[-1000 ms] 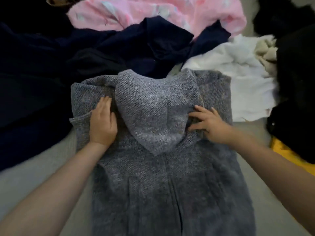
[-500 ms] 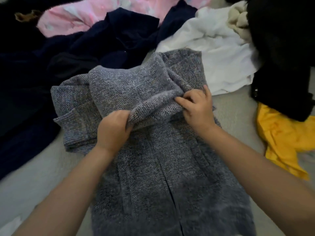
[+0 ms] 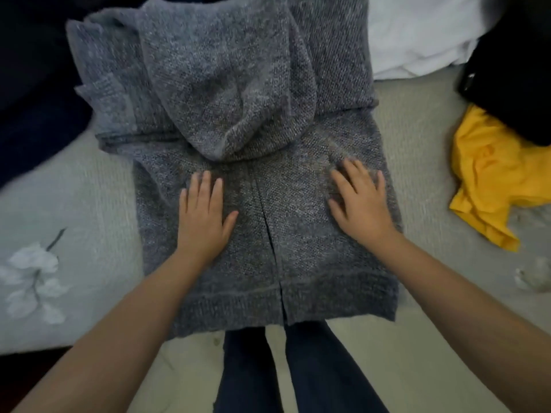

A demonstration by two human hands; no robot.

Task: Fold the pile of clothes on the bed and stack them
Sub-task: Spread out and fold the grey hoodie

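Grey knitted hooded cardigan (image 3: 268, 204) spread front-up on the pale bed cover (image 3: 98, 189), hem toward the viewer and overhanging the bed edge; front opening running down the middle. Hood (image 3: 232, 84) folded down over the chest, its point just above the hands. Sleeves folded in along the upper body, one cuff (image 3: 104, 93) showing at upper left. Left hand (image 3: 204, 216) flat on the left front panel, fingers straight and together, holding nothing. Right hand (image 3: 360, 201) flat on the right front panel, fingers spread, slightly motion-blurred, likewise gripping nothing. Yellow garment (image 3: 489, 177) crumpled on the cover at right, apart from the cardigan. White garment (image 3: 417, 34) at upper right, touching the cardigan's shoulder. Black garment (image 3: 512, 61) at far right, over the yellow one. Dark navy clothes (image 3: 32, 84) at left. White flower print (image 3: 32, 278) on the cover, lower left. Legs in dark trousers (image 3: 298, 371) below the hem.
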